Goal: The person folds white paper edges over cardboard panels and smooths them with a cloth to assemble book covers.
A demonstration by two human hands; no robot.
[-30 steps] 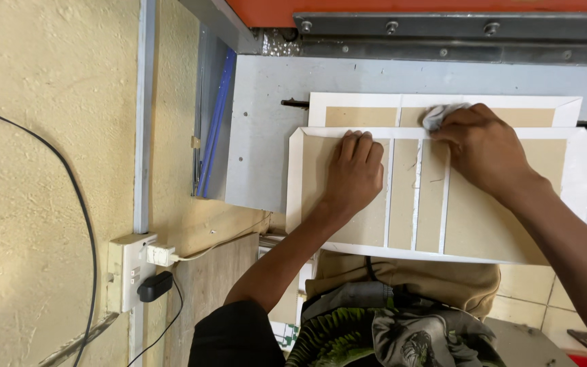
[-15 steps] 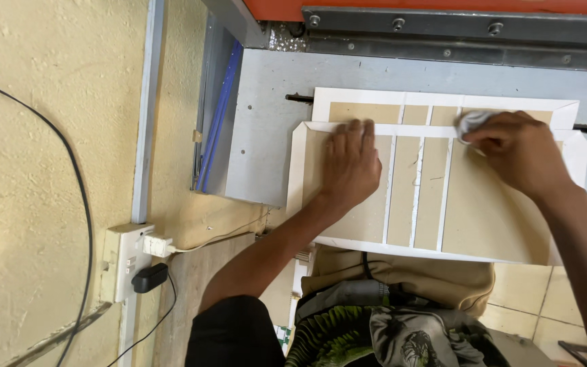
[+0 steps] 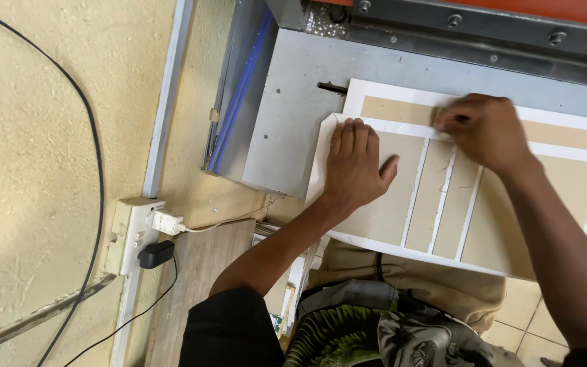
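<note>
I am pressing my left hand (image 3: 356, 163) flat and open on the white-edged brown cardboard cover (image 3: 436, 197), steadying it, while my right hand (image 3: 485, 132), fingers curled, is rubbing its top edge.

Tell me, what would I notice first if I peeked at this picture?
Two hands on a flat piece of brown board with white edges, lying on a grey metal table. The left hand presses flat on it, and the right hand rubs its top edge. On the left, plugs sit in a wall socket.

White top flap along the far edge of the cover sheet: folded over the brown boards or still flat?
Folded: the white flap overlaps the brown boards.
</note>
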